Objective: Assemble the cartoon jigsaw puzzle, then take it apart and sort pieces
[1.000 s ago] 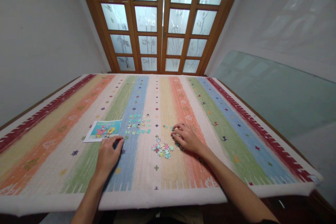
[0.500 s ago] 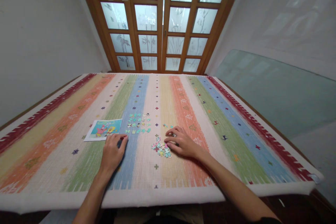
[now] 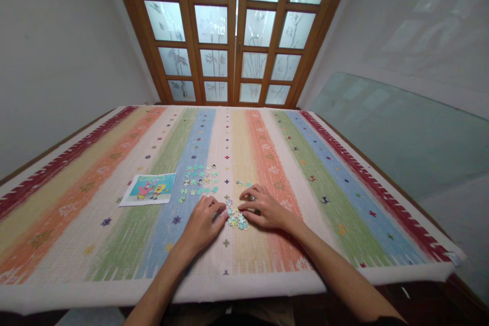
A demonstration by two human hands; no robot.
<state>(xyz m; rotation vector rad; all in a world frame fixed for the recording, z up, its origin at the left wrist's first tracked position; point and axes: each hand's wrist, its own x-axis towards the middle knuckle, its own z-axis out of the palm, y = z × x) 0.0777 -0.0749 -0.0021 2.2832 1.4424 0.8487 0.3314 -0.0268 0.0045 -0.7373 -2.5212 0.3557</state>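
A loose pile of jigsaw puzzle pieces point(image 3: 237, 221) lies on the striped cloth between my two hands. My left hand point(image 3: 203, 223) is at the pile's left edge, thumb and forefinger slightly apart beside the pieces. From the right, my right hand point(image 3: 264, 207) rests with curved, spread fingers, its fingertips touching the pile. Beyond my left hand, more puzzle pieces point(image 3: 200, 181) are laid out in spaced rows, and a single piece point(image 3: 181, 199) sits just below their left end. A picture card point(image 3: 148, 189) with cartoon figures lies left of the rows.
A few separate pieces point(image 3: 243, 183) lie just past my right hand. The striped tablecloth point(image 3: 313, 234) covers the wide table. A glass-paned wooden door point(image 3: 233, 51) stands beyond it, and a pale glass sheet point(image 3: 405, 132) leans at the right wall.
My left hand has moved right, from beside the picture card to the pile. A piece now shows below the rows where that hand was. My right hand has stayed almost in place.
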